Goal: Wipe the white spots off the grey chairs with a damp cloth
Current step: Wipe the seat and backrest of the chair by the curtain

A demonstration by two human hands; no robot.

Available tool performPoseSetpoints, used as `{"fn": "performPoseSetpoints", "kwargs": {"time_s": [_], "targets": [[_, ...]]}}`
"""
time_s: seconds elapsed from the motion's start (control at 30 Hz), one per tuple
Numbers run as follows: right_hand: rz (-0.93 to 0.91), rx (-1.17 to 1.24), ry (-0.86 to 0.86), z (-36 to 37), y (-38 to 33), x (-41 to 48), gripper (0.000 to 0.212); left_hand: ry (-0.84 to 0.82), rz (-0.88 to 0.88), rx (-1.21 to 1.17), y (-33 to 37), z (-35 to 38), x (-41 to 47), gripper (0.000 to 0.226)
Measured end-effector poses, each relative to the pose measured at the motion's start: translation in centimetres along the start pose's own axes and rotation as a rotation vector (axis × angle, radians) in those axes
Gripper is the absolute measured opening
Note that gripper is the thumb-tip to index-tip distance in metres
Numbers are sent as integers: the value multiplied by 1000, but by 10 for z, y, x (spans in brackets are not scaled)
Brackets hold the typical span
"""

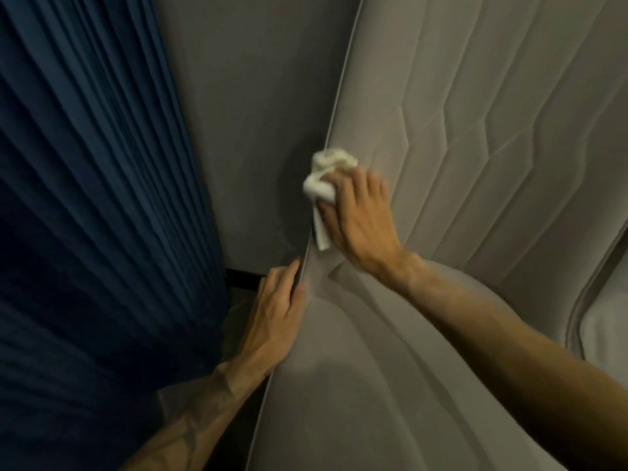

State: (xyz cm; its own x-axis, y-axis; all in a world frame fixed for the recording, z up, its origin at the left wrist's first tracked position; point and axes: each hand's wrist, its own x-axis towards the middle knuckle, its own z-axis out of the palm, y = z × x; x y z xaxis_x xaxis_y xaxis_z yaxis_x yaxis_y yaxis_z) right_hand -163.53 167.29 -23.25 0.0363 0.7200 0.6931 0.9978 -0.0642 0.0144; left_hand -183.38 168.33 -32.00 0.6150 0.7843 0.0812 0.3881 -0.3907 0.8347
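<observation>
Much of the head view is dim and slightly blurred, so any white spots on the fabric cannot be made out, and part of the white cloth (321, 185) is hidden under the palm that covers it. Both forearms are cut off by the lower edge, and the grey chair (458, 137) runs out of view at the top and right. Its quilted back, stitched in angled panels, fills the right half; a pleated blue curtain (85, 198) hangs on the left, with a plain grey wall (244, 107) between the two. The right hand (362, 215) lies against the chair's back just beside its piped left edge, its fingers (348, 183) grasping the bunched cloth and pressing it to the fabric, a loose end trailing down by the thumb. Below it, the left hand (277, 300) grips that same edge, thumb on the front, fingers (289, 271) wrapped round behind.
</observation>
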Motion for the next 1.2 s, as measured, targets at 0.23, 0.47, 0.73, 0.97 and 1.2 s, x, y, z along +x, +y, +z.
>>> {"fn": "performPoseSetpoints", "kwargs": {"time_s": [0.23,0.47,0.73,0.97,1.2], "targets": [[-37,254,-472,-1,-49,-110,31,-51,-86,30,-9,1,-34,42],[413,-90,-499,-32,34,-146,33,-106,-109,96,-6,1,-64,55],[231,69,-455,-41,-98,-176,28,-91,-110,155,-9,-1,-93,53],[482,-148,-531,-125,-22,-233,30,-139,-64,207,7,2,-118,56],[596,-227,-434,-133,-50,-254,40,-98,-44,254,6,8,-119,58]]}}
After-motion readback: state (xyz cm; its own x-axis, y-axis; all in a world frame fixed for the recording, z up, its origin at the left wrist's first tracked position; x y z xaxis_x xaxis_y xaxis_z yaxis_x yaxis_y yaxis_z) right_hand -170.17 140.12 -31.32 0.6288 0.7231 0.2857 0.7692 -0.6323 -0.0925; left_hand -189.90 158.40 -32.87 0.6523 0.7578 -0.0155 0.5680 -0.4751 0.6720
